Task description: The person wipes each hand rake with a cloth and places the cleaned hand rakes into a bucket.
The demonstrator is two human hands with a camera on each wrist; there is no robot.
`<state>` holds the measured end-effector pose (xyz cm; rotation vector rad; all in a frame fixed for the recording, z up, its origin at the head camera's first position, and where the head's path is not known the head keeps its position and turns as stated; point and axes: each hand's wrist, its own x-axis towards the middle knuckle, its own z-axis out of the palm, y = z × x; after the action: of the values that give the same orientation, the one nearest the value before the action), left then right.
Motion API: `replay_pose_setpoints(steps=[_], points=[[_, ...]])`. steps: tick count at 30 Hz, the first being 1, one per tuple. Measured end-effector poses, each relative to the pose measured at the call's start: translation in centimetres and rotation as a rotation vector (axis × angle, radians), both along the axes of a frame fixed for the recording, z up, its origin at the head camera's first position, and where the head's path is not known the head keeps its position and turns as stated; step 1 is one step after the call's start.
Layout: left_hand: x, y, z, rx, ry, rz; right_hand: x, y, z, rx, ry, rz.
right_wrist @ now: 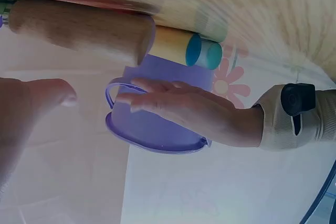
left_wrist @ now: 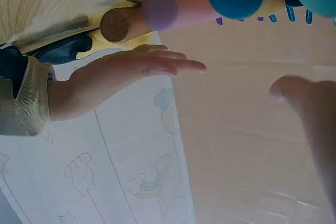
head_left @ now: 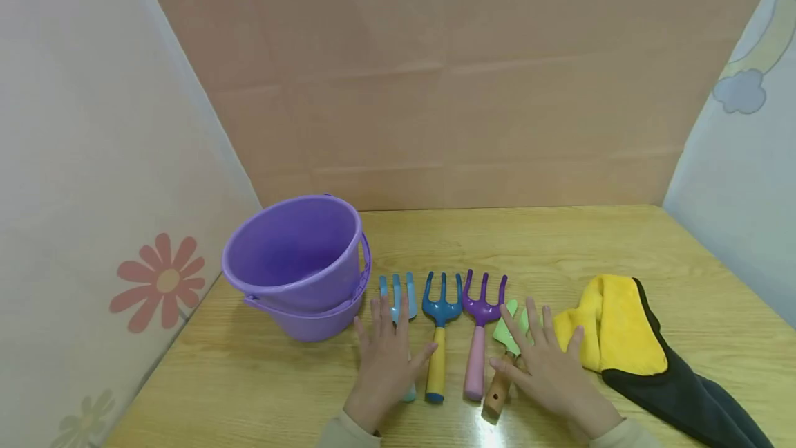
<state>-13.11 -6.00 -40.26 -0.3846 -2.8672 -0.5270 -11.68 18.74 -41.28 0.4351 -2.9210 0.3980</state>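
Observation:
My left hand (head_left: 385, 368) is spread flat above a light blue hand fork (head_left: 396, 289) and hides most of its handle. To its right lie a blue hand fork (head_left: 442, 306) with a yellow handle and a purple hand fork (head_left: 482, 306) with a pink handle. With fingers fanned out, my right hand (head_left: 550, 372) partly covers a light green garden tool (head_left: 508, 337) with a wooden handle (head_left: 499, 389). Neither hand holds anything. In the left wrist view the handle ends stand in a row, the wooden handle (left_wrist: 114, 24) nearest the right hand (left_wrist: 118, 74).
A purple bucket (head_left: 298, 303) with a side handle stands at the back left. A yellow and dark grey cloth (head_left: 631, 327) lies crumpled on the right of the wooden table (head_left: 528, 234). Tan sheeting (head_left: 435, 88) closes the back; pale printed sheets (head_left: 93, 123) flank the sides.

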Motion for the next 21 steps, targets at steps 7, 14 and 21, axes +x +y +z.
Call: replay_pose_setpoints(steps=[7,14,21], points=[[-0.1,-0.2,0.5,-0.036,0.018,0.054,-0.3,0.9,0.3,-0.015,-0.029,-0.045],[-0.4,0.0,0.9,-0.04,-0.089,0.102,-1.0,3.6,1.3,-0.016,-0.065,-0.122],[-1.2,0.1,0.2,0.012,-0.174,0.159,-2.4,8.8,2.7,0.024,-0.091,-0.245]])
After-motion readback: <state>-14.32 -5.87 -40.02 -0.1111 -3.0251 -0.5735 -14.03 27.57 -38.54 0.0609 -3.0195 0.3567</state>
